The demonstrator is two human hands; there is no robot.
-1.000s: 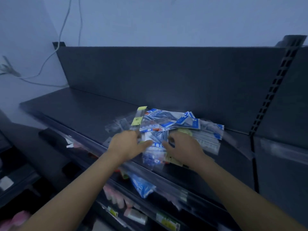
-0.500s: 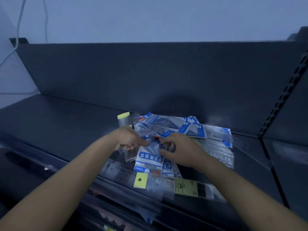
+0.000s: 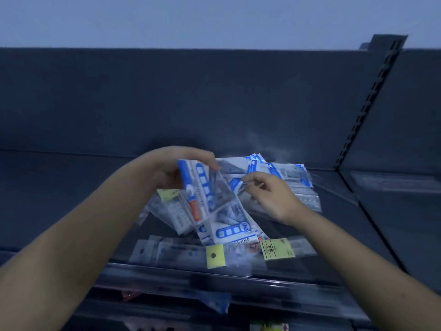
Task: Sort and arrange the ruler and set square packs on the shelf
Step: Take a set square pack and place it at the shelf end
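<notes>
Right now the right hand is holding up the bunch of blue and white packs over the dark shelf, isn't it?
Not quite. It is the left hand that holds up the bunch of blue and white packs over the dark shelf. The right hand is lower, at the pile lying on the shelf. The head view shows this.

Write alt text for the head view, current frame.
A person's left hand grips a bundle of blue-and-white set square packs, tilted up from a loose pile on a dark shelf, while the right hand touches the pile. Yellow-tagged ruler packs lie along the shelf's front edge.
</notes>
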